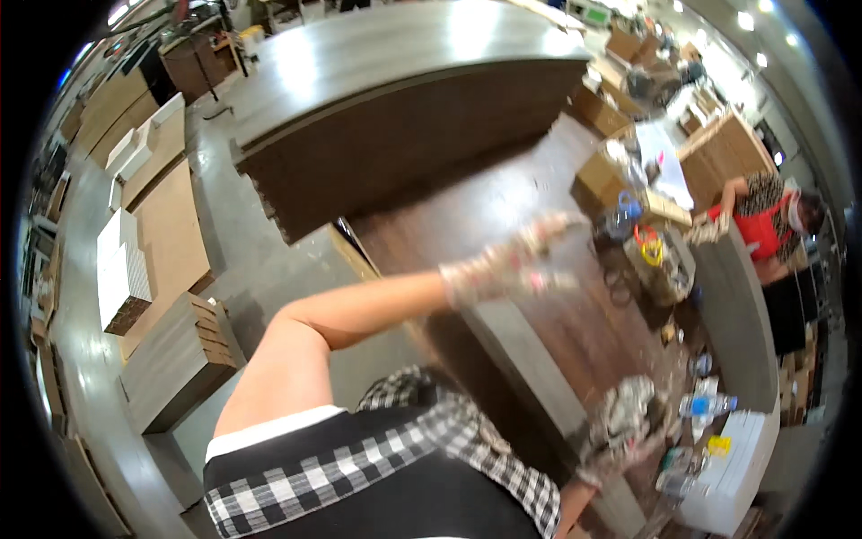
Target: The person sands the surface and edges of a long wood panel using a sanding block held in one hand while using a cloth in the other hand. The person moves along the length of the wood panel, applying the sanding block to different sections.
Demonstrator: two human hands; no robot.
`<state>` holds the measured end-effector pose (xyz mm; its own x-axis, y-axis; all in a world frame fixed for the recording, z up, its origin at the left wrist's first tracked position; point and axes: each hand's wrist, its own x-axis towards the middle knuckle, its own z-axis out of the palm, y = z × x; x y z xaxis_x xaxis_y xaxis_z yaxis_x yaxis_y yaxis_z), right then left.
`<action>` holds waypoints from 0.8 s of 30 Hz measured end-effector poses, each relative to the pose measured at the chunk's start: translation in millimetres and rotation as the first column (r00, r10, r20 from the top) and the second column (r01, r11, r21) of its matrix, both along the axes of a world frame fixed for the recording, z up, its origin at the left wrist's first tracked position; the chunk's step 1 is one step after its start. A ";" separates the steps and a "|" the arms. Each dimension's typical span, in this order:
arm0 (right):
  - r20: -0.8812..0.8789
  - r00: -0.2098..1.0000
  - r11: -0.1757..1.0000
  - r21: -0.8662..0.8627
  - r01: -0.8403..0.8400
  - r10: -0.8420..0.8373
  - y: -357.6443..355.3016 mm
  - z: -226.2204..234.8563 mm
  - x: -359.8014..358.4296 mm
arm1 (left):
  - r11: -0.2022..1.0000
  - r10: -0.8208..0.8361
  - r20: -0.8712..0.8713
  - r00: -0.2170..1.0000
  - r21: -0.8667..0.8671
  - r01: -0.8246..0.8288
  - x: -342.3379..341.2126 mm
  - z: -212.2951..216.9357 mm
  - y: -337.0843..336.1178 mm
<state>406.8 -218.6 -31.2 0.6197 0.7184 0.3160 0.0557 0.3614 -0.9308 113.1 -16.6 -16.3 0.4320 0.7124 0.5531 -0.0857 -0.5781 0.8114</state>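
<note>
The left hand (512, 265), gloved, reaches out toward two o'clock on a bent bare arm — blurred, so its finger spread cannot be told — over the dark wood panel (503, 216). The right hand (620, 427), at four o'clock, seems to clutch clear plastic film (669, 359).

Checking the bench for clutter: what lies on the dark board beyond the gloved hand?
Beyond the left hand, the dark board carries a cardboard box and blurred coloured clutter. The hand hides what is under it.
</note>
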 end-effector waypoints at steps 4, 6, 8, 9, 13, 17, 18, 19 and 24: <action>0.274 0.959 0.997 -0.041 -0.058 0.067 18.2 -14.1 -22.6 | 0.596 -0.403 0.514 0.757 -0.480 0.643 116.0 -27.1 -112.4; 0.261 0.964 0.992 -0.121 -0.019 0.050 16.3 3.0 -27.2 | 0.661 -0.317 0.345 0.883 -0.587 0.467 135.8 -50.6 -126.8; 0.183 0.983 0.989 -0.142 0.039 -0.012 4.0 -8.3 7.9 | 0.723 -0.343 0.186 0.921 -0.574 0.385 111.5 -44.7 -130.0; 0.172 0.984 0.978 -0.193 0.074 -0.041 -5.7 -13.8 22.5 | 0.841 -0.299 0.069 0.952 -0.452 0.297 96.1 -45.0 -132.4; 0.233 0.951 0.884 -0.460 -0.078 0.205 -26.4 -30.1 27.9 | 0.989 -0.127 -0.528 0.840 0.004 0.151 44.0 -50.3 -127.7; 0.408 0.848 0.836 -0.544 -0.071 0.338 -11.6 -67.3 22.5 | 0.978 -0.114 -0.310 0.944 0.132 0.161 52.3 -86.8 -132.9; 0.429 0.823 0.822 -0.563 -0.079 0.373 -5.0 -64.4 18.3 | 0.972 -0.163 -0.239 0.957 0.128 0.197 55.0 -87.3 -130.8; 0.447 0.795 0.806 -0.585 -0.087 0.410 2.3 -61.9 13.3 | 0.969 -0.177 -0.221 0.959 0.132 0.209 56.0 -90.6 -130.4; 0.475 0.642 0.758 -0.592 -0.272 0.602 73.8 -53.8 -36.2 | 0.982 -0.172 -0.225 0.959 0.038 0.185 50.3 -106.4 -126.3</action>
<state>370.6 -144.8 -85.0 -0.0240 0.9969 0.0743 0.6044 0.0737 -0.7933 163.4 -142.9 -122.7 0.6645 0.5823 0.4684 -0.0153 -0.6161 0.7875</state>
